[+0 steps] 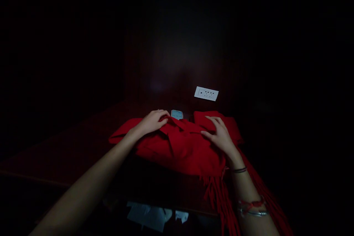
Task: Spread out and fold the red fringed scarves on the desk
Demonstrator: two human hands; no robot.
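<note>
Below the near edge of the red fringed cloth (190, 155), some pale sheets (151, 215) show in the dark under the table (69, 158), and the cloth's fringe (218, 195) hangs over the table's front. The cloth lies rumpled on the dark reddish tabletop; the step in hand appears to be arranging its folds. The person's right hand (221, 134) spreads wide over the cloth's right part, thumb apart from fingers. The left hand (155, 121) is at its far edge, thumb and fingers narrowly apart; whether they pinch fabric cannot be told. Shifting the cloth evenly would call for a surer hold on the right. Just beyond the cloth sit a lit phone (177, 114) and, rightward, a folded red layer (231, 123), perhaps the same piece. Farther back, a white socket plate (206, 93) stands out in a nearly black room.
</note>
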